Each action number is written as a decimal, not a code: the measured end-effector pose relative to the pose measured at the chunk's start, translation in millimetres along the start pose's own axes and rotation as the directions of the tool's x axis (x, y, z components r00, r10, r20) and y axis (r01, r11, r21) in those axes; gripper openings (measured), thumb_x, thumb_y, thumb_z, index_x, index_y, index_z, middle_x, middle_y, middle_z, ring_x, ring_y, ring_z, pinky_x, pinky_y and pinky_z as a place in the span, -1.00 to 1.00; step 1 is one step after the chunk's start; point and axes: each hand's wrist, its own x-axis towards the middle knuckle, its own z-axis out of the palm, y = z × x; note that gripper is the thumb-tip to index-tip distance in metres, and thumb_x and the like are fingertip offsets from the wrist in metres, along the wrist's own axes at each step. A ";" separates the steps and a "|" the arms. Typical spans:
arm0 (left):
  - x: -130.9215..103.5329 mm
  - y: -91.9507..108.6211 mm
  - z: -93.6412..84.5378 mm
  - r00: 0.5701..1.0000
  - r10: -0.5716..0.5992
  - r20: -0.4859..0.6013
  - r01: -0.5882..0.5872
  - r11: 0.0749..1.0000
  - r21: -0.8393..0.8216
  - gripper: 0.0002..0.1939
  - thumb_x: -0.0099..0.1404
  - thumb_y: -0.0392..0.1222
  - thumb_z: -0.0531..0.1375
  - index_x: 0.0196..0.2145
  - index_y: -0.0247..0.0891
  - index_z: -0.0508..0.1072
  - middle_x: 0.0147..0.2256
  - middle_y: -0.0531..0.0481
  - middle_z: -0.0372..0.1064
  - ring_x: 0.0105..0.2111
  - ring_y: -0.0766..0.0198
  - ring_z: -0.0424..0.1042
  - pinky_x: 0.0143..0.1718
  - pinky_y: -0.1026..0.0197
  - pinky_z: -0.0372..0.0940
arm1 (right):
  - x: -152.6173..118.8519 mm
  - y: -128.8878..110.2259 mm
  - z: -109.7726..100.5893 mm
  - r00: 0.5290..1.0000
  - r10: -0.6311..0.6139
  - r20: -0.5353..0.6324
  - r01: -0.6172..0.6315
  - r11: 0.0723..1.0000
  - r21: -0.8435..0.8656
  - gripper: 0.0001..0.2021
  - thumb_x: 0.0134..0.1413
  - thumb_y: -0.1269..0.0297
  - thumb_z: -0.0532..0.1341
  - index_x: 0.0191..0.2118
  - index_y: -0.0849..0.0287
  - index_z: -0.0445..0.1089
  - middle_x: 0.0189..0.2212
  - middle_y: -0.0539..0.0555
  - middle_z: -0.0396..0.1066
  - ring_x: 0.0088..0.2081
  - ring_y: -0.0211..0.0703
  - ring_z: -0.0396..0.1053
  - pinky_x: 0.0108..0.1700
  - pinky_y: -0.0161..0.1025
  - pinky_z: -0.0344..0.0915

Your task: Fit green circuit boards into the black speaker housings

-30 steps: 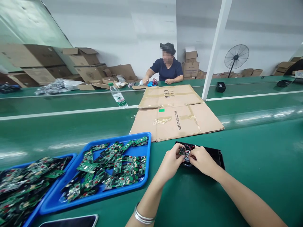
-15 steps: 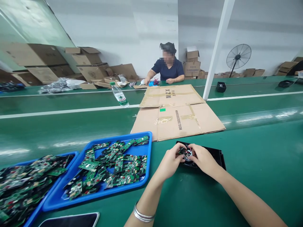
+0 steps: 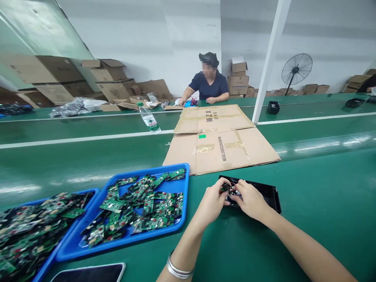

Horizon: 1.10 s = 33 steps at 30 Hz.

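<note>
A black plastic casing (image 3: pixel 268 194) lies on the green table in front of me, with a round part, apparently a speaker, partly hidden at its left end. Over that end my left hand (image 3: pixel 214 197) pinches a small dark circuit board (image 3: pixel 225 188) between thumb and fingers. My right hand (image 3: pixel 251 199) reaches across the casing from the right, thumb and fingertips closed at small parts beside the board. What exactly the right fingertips grip is covered. To the left, a blue tray (image 3: pixel 187 196) holds several loose green circuit boards (image 3: pixel 148 203).
A second blue tray (image 3: pixel 48 260), heaped with boards (image 3: pixel 32 227), and a phone (image 3: pixel 88 273) are at lower left. Flattened cardboard (image 3: pixel 205 156) lies ahead, near a water bottle (image 3: pixel 149 118). Across the line sits a co-worker (image 3: pixel 209 84); a white post (image 3: pixel 270 64) rises to the right.
My right fingers have closed in toward the board and now cover more of the silvery round part. My left hand stays nearly in place, and the casing has hardly moved.
</note>
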 end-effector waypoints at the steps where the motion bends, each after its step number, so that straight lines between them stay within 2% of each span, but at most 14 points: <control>1: -0.5 0.6 -0.4 1.000 -0.011 0.010 0.011 1.000 -0.018 -0.84 0.19 -0.30 0.03 -0.25 -0.19 0.29 -0.35 0.03 0.35 -0.43 0.31 0.41 -0.41 0.21 0.45 | 0.4 1.4 -3.3 1.000 -0.002 0.026 0.001 0.999 0.041 -0.95 0.11 0.35 0.15 -0.32 0.20 0.28 -0.32 0.05 0.24 -0.31 -0.19 0.27 -0.28 -0.25 0.24; 3: -1.4 1.8 -0.6 0.999 -0.038 0.031 0.040 0.998 -0.050 -0.82 0.17 -0.28 0.07 -0.22 -0.19 0.29 -0.36 0.03 0.36 -0.40 0.28 0.42 -0.41 0.19 0.45 | 1.6 7.6 -12.0 0.998 0.000 0.068 -0.009 0.991 0.137 -0.89 0.07 0.29 0.20 -0.30 0.18 0.28 -0.30 0.01 0.24 -0.34 -0.24 0.28 -0.31 -0.30 0.25; 5: -2.0 2.8 0.0 0.997 -0.065 0.036 0.067 0.996 -0.054 -0.78 0.16 -0.26 0.11 -0.20 -0.20 0.28 -0.40 0.03 0.36 -0.41 0.26 0.41 -0.42 0.18 0.45 | 3.2 17.5 -20.2 0.998 0.028 0.053 -0.036 0.986 0.161 -0.86 0.07 0.26 0.21 -0.25 0.16 0.30 -0.28 0.01 0.24 -0.35 -0.26 0.29 -0.32 -0.31 0.26; 9: -1.7 2.9 1.1 0.995 -0.098 0.005 0.098 0.994 -0.051 -0.79 0.15 -0.25 0.12 -0.21 -0.21 0.26 -0.45 0.05 0.36 -0.43 0.27 0.40 -0.42 0.17 0.45 | 7.1 36.6 -22.1 0.996 0.064 -0.061 -0.067 0.996 -0.056 -0.78 0.13 0.40 0.11 -0.09 0.14 0.34 -0.24 0.06 0.27 -0.27 -0.20 0.32 -0.25 -0.27 0.26; 11: -0.9 2.4 0.7 0.994 -0.106 0.008 0.107 0.993 -0.056 -0.78 0.15 -0.25 0.13 -0.21 -0.21 0.25 -0.46 0.06 0.36 -0.43 0.28 0.39 -0.42 0.17 0.45 | 8.9 40.1 -17.6 0.995 0.049 -0.081 -0.060 0.989 -0.132 -0.78 0.13 0.43 0.10 -0.12 0.15 0.39 -0.27 0.06 0.30 -0.27 -0.18 0.32 -0.25 -0.26 0.26; 15: -0.1 2.5 -0.7 0.992 -0.122 0.032 0.123 0.991 -0.053 -0.78 0.15 -0.25 0.14 -0.22 -0.21 0.24 -0.45 0.04 0.38 -0.37 0.22 0.43 -0.45 0.21 0.43 | 9.2 38.9 -19.8 0.996 0.029 -0.079 -0.040 0.989 -0.142 -0.81 0.17 0.39 0.10 -0.25 0.18 0.47 -0.35 0.07 0.36 -0.26 -0.13 0.32 -0.21 -0.22 0.25; 19: -0.1 2.7 0.5 0.992 -0.123 -0.008 0.121 0.989 -0.090 -0.80 0.15 -0.24 0.15 -0.26 -0.22 0.20 -0.45 0.03 0.39 -0.37 0.22 0.43 -0.45 0.22 0.43 | 2.2 43.9 -49.3 0.998 -0.068 0.000 0.068 0.993 -0.095 -0.83 0.14 0.39 0.14 -0.25 0.15 0.49 -0.34 0.05 0.42 -0.24 -0.16 0.32 -0.16 -0.25 0.23; 23: 1.6 0.1 3.9 0.992 -0.123 0.000 0.122 0.983 -0.139 -0.79 0.15 -0.26 0.15 -0.26 -0.22 0.18 -0.44 0.02 0.39 -0.36 0.23 0.44 -0.42 0.22 0.43 | -3.4 49.3 -73.6 0.969 -0.197 0.150 0.178 0.975 0.132 -0.84 0.14 0.33 0.15 -0.27 0.14 0.50 -0.35 0.03 0.42 -0.27 -0.21 0.33 -0.20 -0.30 0.23; 25: 2.7 -1.3 5.7 0.992 -0.126 0.004 0.125 0.981 -0.149 -0.79 0.16 -0.27 0.14 -0.24 -0.22 0.18 -0.43 0.02 0.39 -0.35 0.22 0.44 -0.40 0.20 0.44 | -2.7 46.9 -73.1 0.954 -0.236 0.187 0.185 0.949 0.256 -0.87 0.11 0.32 0.18 -0.31 0.15 0.50 -0.32 0.03 0.40 -0.28 -0.25 0.34 -0.21 -0.35 0.23; 28: 3.6 -1.8 7.5 0.992 -0.129 0.004 0.128 0.982 -0.136 -0.79 0.17 -0.28 0.13 -0.23 -0.22 0.18 -0.44 0.04 0.38 -0.36 0.23 0.45 -0.37 0.18 0.44 | 0.2 37.2 -61.2 0.929 -0.275 0.246 0.174 0.914 0.366 -0.92 0.06 0.36 0.21 -0.36 0.19 0.46 -0.32 0.02 0.38 -0.31 -0.28 0.35 -0.24 -0.40 0.23; 31: 3.4 -0.7 8.1 0.990 -0.142 0.001 0.141 0.984 -0.107 -0.79 0.18 -0.28 0.11 -0.22 -0.21 0.18 -0.45 0.03 0.38 -0.37 0.21 0.46 -0.39 0.18 0.44 | 2.2 25.4 -48.3 0.933 -0.159 0.324 0.078 0.966 0.248 -0.92 0.11 0.37 0.16 -0.36 0.19 0.40 -0.52 -0.06 0.38 -0.48 -0.33 0.34 -0.39 -0.43 0.20; 33: 3.4 -0.4 8.4 0.988 -0.153 -0.005 0.152 0.984 -0.095 -0.79 0.19 -0.28 0.10 -0.20 -0.21 0.18 -0.45 0.02 0.39 -0.36 0.19 0.47 -0.40 0.18 0.44 | 2.7 19.1 -42.5 0.954 -0.047 0.295 0.017 0.995 0.103 -0.89 0.12 0.35 0.16 -0.39 0.20 0.39 -0.55 -0.05 0.39 -0.51 -0.31 0.33 -0.44 -0.42 0.15</control>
